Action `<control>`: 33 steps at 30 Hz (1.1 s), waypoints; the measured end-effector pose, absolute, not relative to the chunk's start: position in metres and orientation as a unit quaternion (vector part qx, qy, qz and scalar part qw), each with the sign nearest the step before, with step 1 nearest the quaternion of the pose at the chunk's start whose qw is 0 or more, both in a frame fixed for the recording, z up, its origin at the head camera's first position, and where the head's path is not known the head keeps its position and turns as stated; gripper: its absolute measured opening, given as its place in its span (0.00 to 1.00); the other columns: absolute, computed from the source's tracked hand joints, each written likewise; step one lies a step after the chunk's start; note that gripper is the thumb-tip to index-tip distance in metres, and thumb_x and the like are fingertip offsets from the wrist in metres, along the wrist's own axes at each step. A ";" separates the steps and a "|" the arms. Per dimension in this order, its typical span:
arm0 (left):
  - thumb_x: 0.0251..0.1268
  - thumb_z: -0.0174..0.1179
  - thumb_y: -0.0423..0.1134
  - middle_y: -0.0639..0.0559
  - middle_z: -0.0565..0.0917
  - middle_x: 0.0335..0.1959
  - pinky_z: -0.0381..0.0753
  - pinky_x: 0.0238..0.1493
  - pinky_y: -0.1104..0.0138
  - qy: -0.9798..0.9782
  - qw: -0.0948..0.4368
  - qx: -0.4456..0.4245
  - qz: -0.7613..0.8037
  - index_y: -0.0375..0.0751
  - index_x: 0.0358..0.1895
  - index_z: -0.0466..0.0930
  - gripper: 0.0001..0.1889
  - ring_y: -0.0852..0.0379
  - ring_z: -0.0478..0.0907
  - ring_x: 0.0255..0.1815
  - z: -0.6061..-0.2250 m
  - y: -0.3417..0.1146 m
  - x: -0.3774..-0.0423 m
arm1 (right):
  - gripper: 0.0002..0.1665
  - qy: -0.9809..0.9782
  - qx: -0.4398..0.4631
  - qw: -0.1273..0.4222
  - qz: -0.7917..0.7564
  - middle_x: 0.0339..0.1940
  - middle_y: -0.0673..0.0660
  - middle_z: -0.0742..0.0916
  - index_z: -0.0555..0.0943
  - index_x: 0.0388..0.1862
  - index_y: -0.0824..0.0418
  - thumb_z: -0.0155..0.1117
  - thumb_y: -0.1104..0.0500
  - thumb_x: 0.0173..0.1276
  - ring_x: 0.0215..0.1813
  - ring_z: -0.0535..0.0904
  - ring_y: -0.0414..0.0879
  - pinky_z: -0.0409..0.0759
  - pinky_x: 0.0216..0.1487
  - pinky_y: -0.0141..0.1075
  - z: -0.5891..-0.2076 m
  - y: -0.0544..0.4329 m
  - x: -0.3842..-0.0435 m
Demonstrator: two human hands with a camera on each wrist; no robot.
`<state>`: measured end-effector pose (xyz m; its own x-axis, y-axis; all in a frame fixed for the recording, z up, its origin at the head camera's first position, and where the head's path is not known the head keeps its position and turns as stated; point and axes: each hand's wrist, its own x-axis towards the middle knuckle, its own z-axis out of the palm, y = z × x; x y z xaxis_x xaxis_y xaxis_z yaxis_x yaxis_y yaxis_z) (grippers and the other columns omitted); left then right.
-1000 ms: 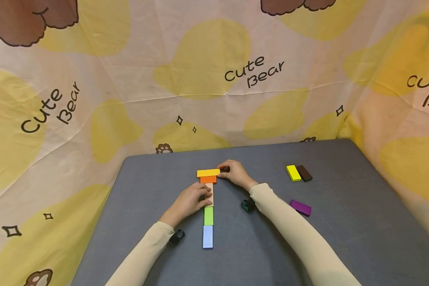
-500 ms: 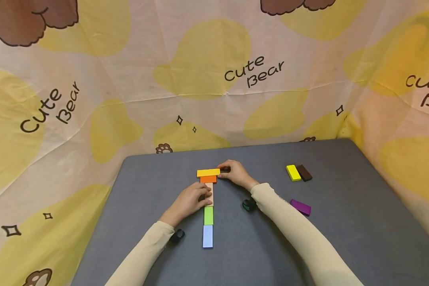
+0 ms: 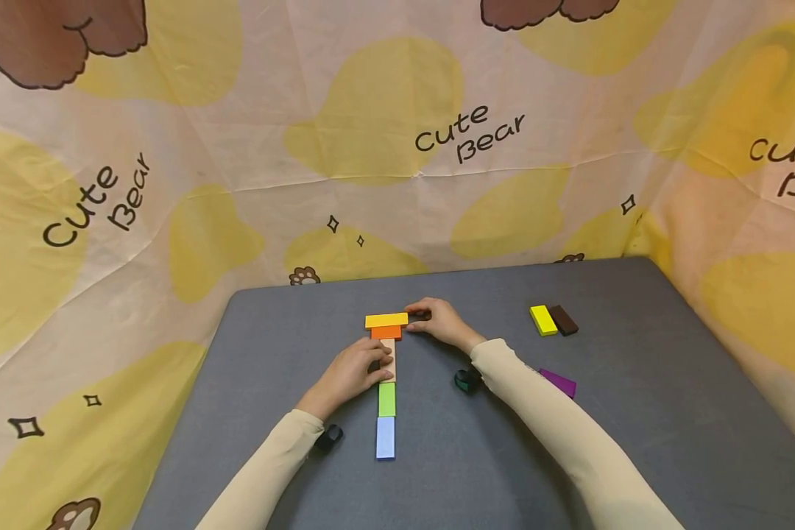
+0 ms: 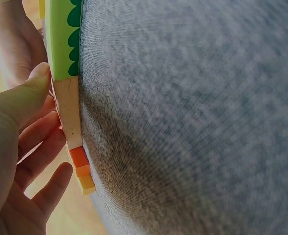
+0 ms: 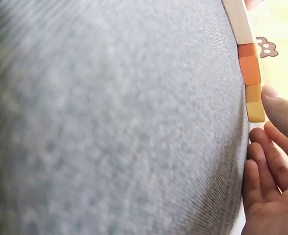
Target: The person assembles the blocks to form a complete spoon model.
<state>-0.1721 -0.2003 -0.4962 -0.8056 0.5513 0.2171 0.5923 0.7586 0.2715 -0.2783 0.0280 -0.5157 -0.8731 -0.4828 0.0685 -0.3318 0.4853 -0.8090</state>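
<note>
A row of flat blocks runs up the table in the head view: light blue, green, plain wood, orange and a yellow-orange block crosswise at the far end. My left hand rests over the plain wood block, thumb toward its green end and fingers lightly on its top. Part of that block is covered by the fingers. Beside the right end of the yellow-orange block is my right hand, its fingers loosely bent and thumb apart, holding nothing.
On the grey table, a bright yellow block and a dark brown block lie side by side at the right. Nearer, a purple block is partly behind the right sleeve. A patterned cloth hangs behind.
My right hand has drawn slightly away to the right from the end of the yellow-orange block. The left hand and the row of blocks stay put.
</note>
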 end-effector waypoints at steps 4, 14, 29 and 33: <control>0.59 0.70 0.47 0.54 0.85 0.47 0.83 0.50 0.62 -0.937 0.060 -0.303 -0.165 0.46 0.42 0.88 0.12 0.56 0.80 0.48 -0.496 -0.200 -0.172 | 0.30 0.854 -0.232 0.092 -0.456 0.57 0.59 0.85 0.79 0.63 0.62 0.73 0.56 0.63 0.56 0.81 0.51 0.81 0.61 0.46 -0.512 0.032 -0.276; 0.59 0.70 0.48 0.54 0.85 0.48 0.83 0.50 0.62 -0.937 0.061 -0.302 -0.164 0.46 0.43 0.88 0.12 0.56 0.80 0.48 -0.497 -0.201 -0.171 | 0.29 0.849 -0.233 0.118 -0.460 0.62 0.63 0.83 0.77 0.65 0.65 0.70 0.60 0.66 0.61 0.81 0.55 0.79 0.64 0.50 -0.490 0.059 -0.265; 0.59 0.70 0.47 0.53 0.86 0.48 0.83 0.50 0.63 -0.934 0.067 -0.309 -0.165 0.46 0.42 0.88 0.12 0.56 0.80 0.48 -0.499 -0.201 -0.172 | 0.30 0.859 -0.223 0.078 -0.453 0.64 0.68 0.81 0.76 0.66 0.63 0.70 0.59 0.65 0.65 0.76 0.63 0.77 0.65 0.57 -0.470 0.168 -0.260; 0.59 0.70 0.47 0.53 0.86 0.48 0.83 0.50 0.63 -0.934 0.065 -0.308 -0.167 0.45 0.42 0.88 0.12 0.56 0.80 0.48 -0.499 -0.201 -0.173 | 0.30 0.870 -0.204 0.069 -0.443 0.66 0.67 0.80 0.75 0.67 0.62 0.69 0.59 0.66 0.67 0.74 0.64 0.75 0.66 0.57 -0.470 0.200 -0.260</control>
<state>-0.1729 -0.2010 -0.4988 -0.8019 0.5539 0.2238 0.5972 0.7546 0.2720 -0.2601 0.2002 -0.4695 -0.9068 -0.4172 0.0606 -0.2943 0.5235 -0.7996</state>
